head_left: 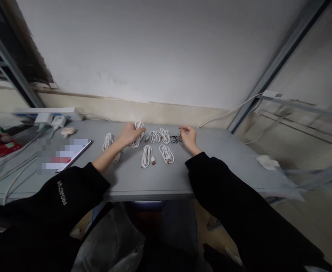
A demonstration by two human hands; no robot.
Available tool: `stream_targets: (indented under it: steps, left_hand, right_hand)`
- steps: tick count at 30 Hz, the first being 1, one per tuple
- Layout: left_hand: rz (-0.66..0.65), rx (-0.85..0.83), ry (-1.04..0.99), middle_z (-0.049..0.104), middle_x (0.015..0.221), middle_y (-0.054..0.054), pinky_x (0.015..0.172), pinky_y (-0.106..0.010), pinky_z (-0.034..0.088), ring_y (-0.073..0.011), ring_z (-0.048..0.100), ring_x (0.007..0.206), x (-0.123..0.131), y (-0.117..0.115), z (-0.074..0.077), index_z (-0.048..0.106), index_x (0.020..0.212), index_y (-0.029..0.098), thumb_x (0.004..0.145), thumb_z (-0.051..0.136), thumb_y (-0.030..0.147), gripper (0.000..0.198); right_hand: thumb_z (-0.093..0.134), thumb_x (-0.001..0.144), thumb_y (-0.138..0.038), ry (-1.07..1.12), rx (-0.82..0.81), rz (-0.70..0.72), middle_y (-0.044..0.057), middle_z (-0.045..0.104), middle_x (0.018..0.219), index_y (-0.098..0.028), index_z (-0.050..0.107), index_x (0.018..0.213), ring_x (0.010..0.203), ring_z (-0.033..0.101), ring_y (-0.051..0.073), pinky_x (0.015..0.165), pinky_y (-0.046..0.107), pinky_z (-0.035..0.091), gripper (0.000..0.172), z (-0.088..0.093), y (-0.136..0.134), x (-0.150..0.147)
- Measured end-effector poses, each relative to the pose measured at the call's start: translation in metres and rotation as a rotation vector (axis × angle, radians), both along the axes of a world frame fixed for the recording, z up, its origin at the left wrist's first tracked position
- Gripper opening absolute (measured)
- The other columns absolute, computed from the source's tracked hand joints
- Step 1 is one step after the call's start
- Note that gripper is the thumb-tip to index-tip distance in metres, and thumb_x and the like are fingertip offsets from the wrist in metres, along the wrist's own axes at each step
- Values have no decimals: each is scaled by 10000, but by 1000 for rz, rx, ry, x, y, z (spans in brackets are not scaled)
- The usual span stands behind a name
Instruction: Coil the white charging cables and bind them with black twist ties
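Observation:
My left hand [129, 135] is closed around a coiled white charging cable [139, 141], whose loops stick out above and below the fingers. Just past the other coils, my right hand [188, 136] has its fingertips pinched together beside a small heap of thin black ties [176, 140]. What those fingertips hold, if anything, is too small to make out. Between the hands lie more bundled cables: two small coils [154, 136] at the back, a coil with a USB plug [146, 156] and another coil [166, 154] in front. Partly behind my left forearm is one more white coil [108, 141].
A phone [74, 151] lies on the grey table [160, 183] at left, its screen partly blurred. Behind it are a power strip [69, 112] with plugged-in chargers and loose cords. A crumpled white tissue [268, 162] rests at right. A wall and metal posts bound the table.

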State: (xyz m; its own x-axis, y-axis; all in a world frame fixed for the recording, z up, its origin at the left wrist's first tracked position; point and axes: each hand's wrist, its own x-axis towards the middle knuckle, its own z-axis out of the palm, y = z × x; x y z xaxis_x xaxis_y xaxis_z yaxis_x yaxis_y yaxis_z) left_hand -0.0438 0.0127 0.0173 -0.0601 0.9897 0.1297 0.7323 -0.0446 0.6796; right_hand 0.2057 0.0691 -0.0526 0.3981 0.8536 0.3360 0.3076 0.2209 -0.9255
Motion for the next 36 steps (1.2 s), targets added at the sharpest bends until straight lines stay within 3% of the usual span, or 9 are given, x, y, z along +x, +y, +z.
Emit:
stream_targets:
  steps: [5,8,11,14,19,23,29,36]
  left_hand:
    - [-76,-45,441,729,855,-148,604,-289,412,-244,678,792,-4,6,-17,685,868,133,848,556,389,288]
    - [-119,-122,576,731,1142,-229,722,-316,486,-314,704,1020,-4,3,-19,669,1129,111,836,568,332,381]
    - [-199,-192,648,689,1263,-252,823,-345,510,-356,672,1151,-4,-2,-15,643,1220,102,817,578,308,457]
    - [-264,-218,671,668,1303,-261,870,-357,516,-359,660,1187,-2,-7,-12,616,1270,86,825,569,302,497]
    - [-253,-205,727,675,1293,-257,916,-384,515,-368,657,1201,2,-15,-10,605,1299,105,851,572,349,511]
    - [-248,-201,747,667,1306,-257,926,-399,513,-380,645,1213,3,-18,-7,631,1260,115,875,553,409,491]
    - [-268,-189,742,674,1284,-250,890,-388,514,-370,651,1181,1,-18,-4,534,1360,113,862,581,380,567]
    - [-276,-202,775,685,1270,-213,879,-381,497,-362,649,1167,-1,-18,2,627,1233,163,861,570,434,464]
  right_hand:
    - [543,789,-229,-69,-43,46,-7,599,657,-181,632,834,511,584,136,578,281,497,111,-2,1,4]
    - [521,784,-202,-140,-29,35,19,642,676,-178,645,810,648,649,175,709,322,544,129,-5,4,6]
    - [497,790,-161,-205,-41,14,69,707,782,-173,661,796,806,698,207,848,368,552,165,-9,7,6]
    - [516,770,-111,-277,-66,-3,107,741,869,-169,678,788,890,718,227,918,392,542,173,-13,8,5]
    - [575,705,-70,-384,-63,52,78,745,802,-177,688,767,884,732,238,937,414,554,168,-20,9,5]
    - [589,731,-85,-458,-107,33,87,763,869,-186,702,773,931,736,255,947,437,552,157,-21,7,5]
    - [605,748,-93,-499,-135,33,102,771,939,-182,730,799,945,731,260,928,454,559,161,-18,2,4]
    - [612,776,-100,-533,-190,26,124,772,984,-180,751,825,1000,728,297,927,472,555,168,-12,-4,1]
